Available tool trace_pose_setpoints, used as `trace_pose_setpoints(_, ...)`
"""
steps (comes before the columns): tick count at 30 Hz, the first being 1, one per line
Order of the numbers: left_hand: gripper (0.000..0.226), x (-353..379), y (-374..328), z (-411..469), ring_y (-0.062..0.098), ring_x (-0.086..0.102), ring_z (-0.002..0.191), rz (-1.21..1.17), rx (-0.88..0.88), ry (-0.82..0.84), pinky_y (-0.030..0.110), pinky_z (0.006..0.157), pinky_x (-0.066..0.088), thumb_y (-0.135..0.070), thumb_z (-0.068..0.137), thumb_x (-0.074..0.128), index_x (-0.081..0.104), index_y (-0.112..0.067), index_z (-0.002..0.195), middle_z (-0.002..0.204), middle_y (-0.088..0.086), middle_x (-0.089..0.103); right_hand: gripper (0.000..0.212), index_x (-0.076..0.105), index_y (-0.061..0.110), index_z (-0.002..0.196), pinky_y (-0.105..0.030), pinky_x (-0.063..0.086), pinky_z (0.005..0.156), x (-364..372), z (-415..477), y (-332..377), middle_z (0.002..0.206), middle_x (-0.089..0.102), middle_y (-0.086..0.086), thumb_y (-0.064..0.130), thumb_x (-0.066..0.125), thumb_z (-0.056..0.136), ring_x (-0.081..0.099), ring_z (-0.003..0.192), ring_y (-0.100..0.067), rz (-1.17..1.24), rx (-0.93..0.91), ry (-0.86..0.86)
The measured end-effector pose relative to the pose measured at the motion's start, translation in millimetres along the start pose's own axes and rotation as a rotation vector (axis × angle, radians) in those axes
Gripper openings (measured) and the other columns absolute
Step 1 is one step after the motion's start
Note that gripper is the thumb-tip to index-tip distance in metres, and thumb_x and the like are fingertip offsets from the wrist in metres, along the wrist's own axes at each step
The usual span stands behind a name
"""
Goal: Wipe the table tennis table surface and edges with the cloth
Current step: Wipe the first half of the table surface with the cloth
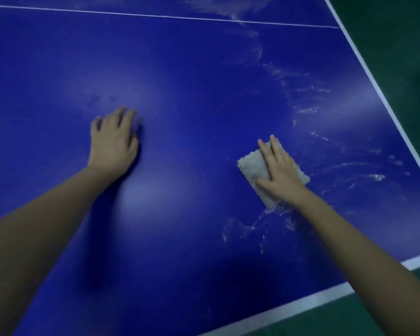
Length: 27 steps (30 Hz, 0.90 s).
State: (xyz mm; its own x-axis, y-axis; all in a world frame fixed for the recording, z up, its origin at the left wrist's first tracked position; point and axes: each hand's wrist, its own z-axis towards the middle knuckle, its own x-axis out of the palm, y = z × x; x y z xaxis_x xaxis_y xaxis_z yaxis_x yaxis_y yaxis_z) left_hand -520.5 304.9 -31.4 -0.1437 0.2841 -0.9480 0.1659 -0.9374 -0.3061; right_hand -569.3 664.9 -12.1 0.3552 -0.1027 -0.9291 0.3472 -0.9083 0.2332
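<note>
The blue table tennis table [192, 81] fills the view, edged with white lines. A folded whitish cloth [252, 167] lies flat on it right of centre. My right hand [280, 169] presses down on the cloth, palm flat and fingers spread across its top. Wet streaks [310, 110] shine on the surface to the right of and behind the cloth, and below it near my wrist. My left hand [113, 141] rests palm down on the dry blue surface to the left, holding nothing.
The table's right edge [383, 98] runs diagonally down the right side, and the near edge [289, 305] crosses the lower right. Dark green floor [403, 44] lies beyond both. A thin white centre line [155, 16] crosses the top.
</note>
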Motion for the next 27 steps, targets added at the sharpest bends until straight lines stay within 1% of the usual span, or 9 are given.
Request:
trace_pose_setpoints(2, 0.054, -2, -16, -36, 0.033, 0.044, 0.126, -0.025, 0.049, 0.048, 0.05, 0.105, 0.023, -0.022, 0.083, 0.033, 0.049, -0.003, 0.131, 0.136, 0.021, 0.047, 0.08, 0.002, 0.028, 0.15, -0.046, -0.002, 0.117, 13, -18, 23, 0.159, -0.01, -0.005, 0.046, 0.048, 0.087, -0.014, 0.145, -0.019, -0.107, -0.045, 0.038)
trace_pose_setpoints(4, 0.053, -1, -29, -74, 0.034, 0.048, 0.124, -0.048, 0.088, 0.086, 0.051, 0.104, 0.027, -0.024, 0.084, 0.028, 0.055, -0.003, 0.125, 0.132, 0.021, 0.051, 0.077, 0.002, 0.03, 0.15, -0.047, -0.006, 0.116, 40, -52, 61, 0.159, -0.007, -0.003, 0.054, 0.042, 0.088, -0.017, 0.143, -0.017, -0.129, -0.202, 0.065)
trace_pose_setpoints(8, 0.052, -1, -46, -126, 0.036, 0.049, 0.124, -0.042, 0.135, 0.121, 0.055, 0.102, 0.031, -0.024, 0.085, 0.029, 0.059, -0.003, 0.121, 0.13, 0.021, 0.054, 0.067, 0.016, 0.032, 0.149, -0.04, -0.012, 0.115, 79, -109, 107, 0.157, 0.0, 0.004, 0.063, 0.024, 0.09, -0.01, 0.144, -0.014, -0.133, -0.435, 0.036)
trace_pose_setpoints(11, 0.041, 1, -46, -150, 0.033, 0.041, 0.131, -0.038, 0.11, 0.144, 0.054, 0.106, 0.025, -0.018, 0.091, 0.04, 0.054, -0.006, 0.128, 0.138, 0.018, 0.048, 0.067, 0.013, 0.036, 0.149, -0.033, -0.016, 0.114, 76, -110, 100, 0.155, -0.011, 0.001, 0.064, 0.02, 0.088, -0.018, 0.142, -0.013, -0.098, -0.282, -0.013)
trace_pose_setpoints(14, 0.043, 5, -42, -170, 0.032, 0.032, 0.138, -0.026, 0.099, 0.151, 0.053, 0.11, 0.019, -0.016, 0.093, 0.046, 0.047, -0.008, 0.136, 0.146, 0.016, 0.039, 0.069, 0.005, 0.034, 0.149, -0.037, -0.013, 0.115, 78, -116, 102, 0.155, -0.02, -0.004, 0.06, 0.03, 0.091, -0.023, 0.142, -0.019, -0.098, -0.088, -0.027)
trace_pose_setpoints(19, 0.047, 7, -44, -175, 0.034, 0.032, 0.137, 0.014, 0.107, 0.14, 0.056, 0.109, 0.02, -0.017, 0.092, 0.046, 0.043, -0.007, 0.138, 0.146, 0.018, 0.039, 0.073, 0.019, 0.028, 0.15, -0.041, -0.006, 0.117, 105, -161, 144, 0.157, -0.007, -0.011, 0.062, 0.029, 0.086, -0.016, 0.144, -0.024, -0.117, -0.224, -0.016)
trace_pose_setpoints(21, 0.046, 7, -45, -174, 0.035, 0.033, 0.136, 0.018, 0.106, 0.136, 0.057, 0.108, 0.021, -0.017, 0.091, 0.046, 0.045, -0.006, 0.136, 0.144, 0.019, 0.04, 0.073, 0.023, 0.026, 0.149, -0.043, -0.003, 0.117, 114, -176, 158, 0.157, -0.001, -0.013, 0.063, 0.03, 0.087, -0.009, 0.145, -0.026, -0.093, -0.213, -0.026)
trace_pose_setpoints(25, 0.045, 8, -46, -175, 0.034, 0.032, 0.136, 0.037, 0.109, 0.124, 0.056, 0.108, 0.02, -0.018, 0.092, 0.044, 0.044, -0.006, 0.136, 0.145, 0.019, 0.04, 0.078, 0.023, 0.017, 0.149, -0.049, 0.008, 0.113, 131, -193, 196, 0.155, 0.019, -0.016, 0.063, 0.029, 0.087, 0.015, 0.144, -0.032, -0.116, -0.101, -0.064)
trace_pose_setpoints(27, 0.046, 8, -46, -175, 0.033, 0.029, 0.138, 0.038, 0.112, 0.121, 0.055, 0.109, 0.017, -0.019, 0.093, 0.043, 0.042, -0.007, 0.138, 0.146, 0.018, 0.037, 0.081, 0.009, 0.015, 0.151, -0.045, 0.005, 0.116, 136, -191, 200, 0.157, 0.009, -0.011, 0.062, 0.028, 0.087, 0.011, 0.145, -0.027, -0.107, -0.091, -0.07)
